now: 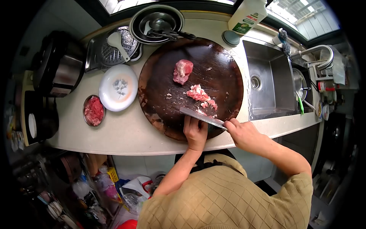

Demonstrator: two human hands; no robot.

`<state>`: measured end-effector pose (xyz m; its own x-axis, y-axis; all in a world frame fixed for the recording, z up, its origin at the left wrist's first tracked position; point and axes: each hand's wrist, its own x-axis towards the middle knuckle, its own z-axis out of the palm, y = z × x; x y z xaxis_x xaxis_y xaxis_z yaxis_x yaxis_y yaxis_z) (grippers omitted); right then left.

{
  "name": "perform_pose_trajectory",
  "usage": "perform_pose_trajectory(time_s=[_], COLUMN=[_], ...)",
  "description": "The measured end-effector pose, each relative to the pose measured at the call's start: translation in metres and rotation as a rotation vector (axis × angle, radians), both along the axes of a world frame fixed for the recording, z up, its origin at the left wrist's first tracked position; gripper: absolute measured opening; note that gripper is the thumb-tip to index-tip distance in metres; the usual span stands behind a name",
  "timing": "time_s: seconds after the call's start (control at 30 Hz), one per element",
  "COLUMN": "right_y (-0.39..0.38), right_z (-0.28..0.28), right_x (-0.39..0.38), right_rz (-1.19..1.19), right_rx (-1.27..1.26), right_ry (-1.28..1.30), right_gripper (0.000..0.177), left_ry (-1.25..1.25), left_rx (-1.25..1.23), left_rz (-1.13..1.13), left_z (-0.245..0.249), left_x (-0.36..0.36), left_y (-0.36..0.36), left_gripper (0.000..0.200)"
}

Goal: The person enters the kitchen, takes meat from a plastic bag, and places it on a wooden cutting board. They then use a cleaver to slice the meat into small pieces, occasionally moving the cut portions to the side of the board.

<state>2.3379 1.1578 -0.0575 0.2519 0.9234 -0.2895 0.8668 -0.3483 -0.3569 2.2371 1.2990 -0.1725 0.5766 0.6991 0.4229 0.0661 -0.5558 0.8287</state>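
Observation:
A round dark cutting board (pixel 160 76) bears a chunk of raw meat (pixel 183 71) and a heap of chopped meat pieces (pixel 198 93). My right hand (pixel 241 133) is closed round the handle of a cleaver (pixel 202 117), whose blade lies across the board's near part, just below the smaller pieces. Close against the near side of the blade is my left hand (pixel 195 132), fingers pointing to the board. Its fingertips are partly hidden by the blade, and whatever they may hold cannot be seen.
Left of the board are a white plate (pixel 118 87), a bowl of meat (pixel 93 110) and a rice cooker (pixel 59 65). Metal bowls (pixel 134 32) stand behind. A sink (pixel 267 84) and a white bottle (pixel 248 17) are on the right.

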Motion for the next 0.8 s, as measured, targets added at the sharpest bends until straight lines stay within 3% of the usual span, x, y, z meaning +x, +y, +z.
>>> perform_pose_trajectory(time_s=[0.1, 0.23, 0.3, 0.4, 0.5, 0.6, 0.8], right_y=[0.001, 0.043, 0.059, 0.053, 0.046, 0.028, -0.003], right_z=[0.008, -0.006, -0.016, -0.040, -0.043, -0.012, -0.006], right_x=[0.013, 0.021, 0.018, 0.023, 0.031, 0.028, 0.031], right_rz=[0.083, 0.162, 0.149, 0.073, -0.030, 0.113, 0.176], right_rx=[-0.023, -0.003, -0.003, 0.177, 0.271, 0.178, 0.018], right_ry=[-0.010, -0.004, -0.005, -0.028, -0.033, -0.016, 0.018], right_gripper=[0.033, 0.028, 0.031, 0.031, 0.032, 0.030, 0.035], left_ry=[0.054, 0.084, 0.065, 0.154, 0.051, 0.051, 0.108], left_rx=[-0.096, -0.002, 0.121, 0.004, 0.060, 0.068, 0.026], left_rz=[0.018, 0.035, 0.081, 0.052, 0.062, 0.075, 0.038], left_z=[-0.006, -0.008, -0.010, -0.014, -0.011, -0.013, -0.012], left_x=[-0.001, 0.001, 0.003, -0.004, 0.000, -0.001, -0.004], left_y=[-0.004, -0.002, -0.002, -0.009, -0.007, -0.010, -0.008], left_gripper=[0.014, 0.013, 0.013, 0.013, 0.015, 0.016, 0.024])
